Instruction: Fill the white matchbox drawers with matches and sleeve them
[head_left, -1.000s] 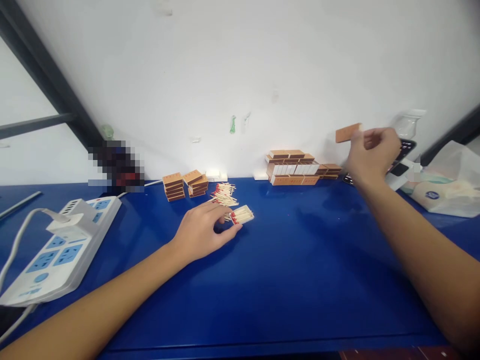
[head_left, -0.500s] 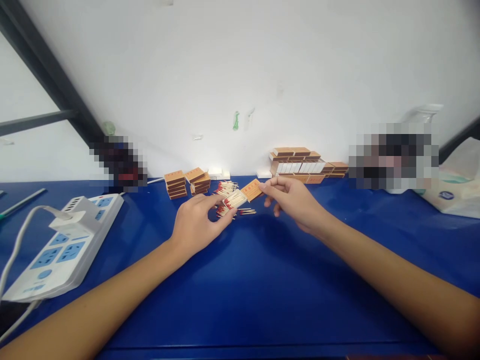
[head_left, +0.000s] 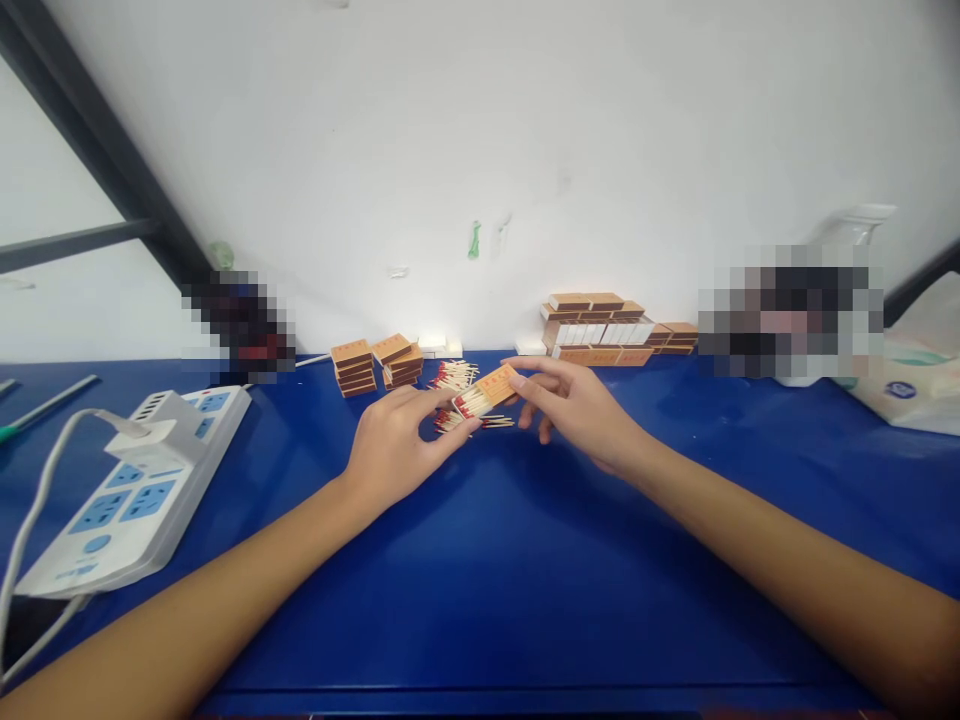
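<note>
My left hand (head_left: 401, 435) pinches the white matchbox tray (head_left: 474, 400), which is full of red-tipped matches. Around the tray's right part sits the orange matchbox sleeve (head_left: 496, 382), gripped between the thumb and fingers of my right hand (head_left: 570, 405). The tray is partly inside the sleeve, its left end showing with the match heads. Behind and below the box, loose matches (head_left: 454, 374) lie in a heap on the blue table (head_left: 465, 580); a few more matches (head_left: 498, 422) lie just under it.
Two stacks of matchboxes (head_left: 352, 353) stand at the back left, with white trays (head_left: 433, 346) by the wall. At the back right is a larger pile of matchboxes (head_left: 600, 355). A power strip (head_left: 142, 500) with a plugged-in charger is on the left, a tissue pack (head_left: 900, 385) far right.
My right hand has moved the sleeve left over the tray, so much less of the tray shows. My left hand has barely moved.
</note>
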